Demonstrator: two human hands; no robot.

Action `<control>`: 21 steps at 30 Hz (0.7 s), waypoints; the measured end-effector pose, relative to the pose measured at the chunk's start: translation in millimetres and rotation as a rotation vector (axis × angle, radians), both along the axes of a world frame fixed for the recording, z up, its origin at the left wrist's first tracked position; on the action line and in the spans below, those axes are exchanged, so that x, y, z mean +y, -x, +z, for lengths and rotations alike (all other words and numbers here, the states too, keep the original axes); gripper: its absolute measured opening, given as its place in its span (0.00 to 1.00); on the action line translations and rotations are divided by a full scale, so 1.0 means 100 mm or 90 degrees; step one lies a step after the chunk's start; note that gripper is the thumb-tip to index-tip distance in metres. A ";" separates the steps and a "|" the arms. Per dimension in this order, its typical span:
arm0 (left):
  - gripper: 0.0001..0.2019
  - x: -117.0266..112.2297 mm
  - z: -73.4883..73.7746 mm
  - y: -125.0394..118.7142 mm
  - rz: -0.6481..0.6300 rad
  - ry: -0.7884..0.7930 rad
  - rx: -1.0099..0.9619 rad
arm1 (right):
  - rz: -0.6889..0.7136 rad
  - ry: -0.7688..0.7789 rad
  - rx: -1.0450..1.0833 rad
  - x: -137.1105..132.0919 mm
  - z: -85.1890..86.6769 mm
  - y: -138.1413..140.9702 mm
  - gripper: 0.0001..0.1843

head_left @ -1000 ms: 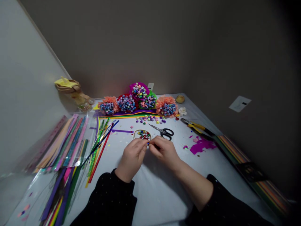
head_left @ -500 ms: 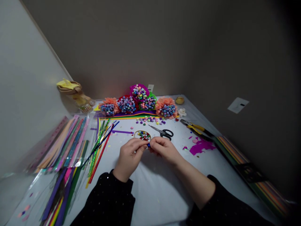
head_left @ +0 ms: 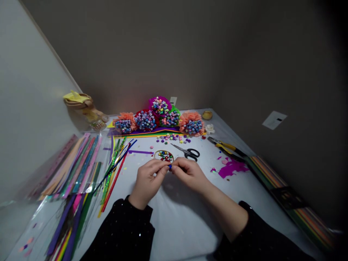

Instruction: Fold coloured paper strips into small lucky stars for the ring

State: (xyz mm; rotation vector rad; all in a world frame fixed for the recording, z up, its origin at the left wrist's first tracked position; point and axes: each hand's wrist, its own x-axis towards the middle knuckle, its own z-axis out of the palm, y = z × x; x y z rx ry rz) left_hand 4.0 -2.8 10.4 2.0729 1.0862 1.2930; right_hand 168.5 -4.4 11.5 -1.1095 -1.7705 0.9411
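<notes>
Black-handled scissors (head_left: 189, 153) and yellow-handled pliers (head_left: 226, 146) lie in front of crepe-paper flowers (head_left: 188, 117).

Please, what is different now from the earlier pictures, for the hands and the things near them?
The left hand and right hand moved slightly back toward the person, away from the round hoop of shiny beads. They still hold the small blue piece between their fingertips; nothing was taken or let go. The hoop and the black-handled scissors stayed in place.
</notes>
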 end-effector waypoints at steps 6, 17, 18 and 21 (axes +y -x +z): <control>0.07 0.01 -0.02 0.00 -0.006 0.044 -0.011 | 0.042 -0.111 -0.068 0.01 -0.02 -0.05 0.10; 0.07 0.00 0.00 -0.02 0.004 0.051 -0.006 | 0.063 -0.176 -0.112 0.03 -0.07 -0.07 0.10; 0.07 -0.01 0.00 -0.03 0.005 0.053 -0.007 | 0.062 -0.184 -0.111 0.04 -0.08 -0.07 0.10; 0.08 -0.02 -0.02 -0.03 0.010 0.057 -0.010 | 0.051 -0.198 -0.111 0.04 -0.10 -0.05 0.10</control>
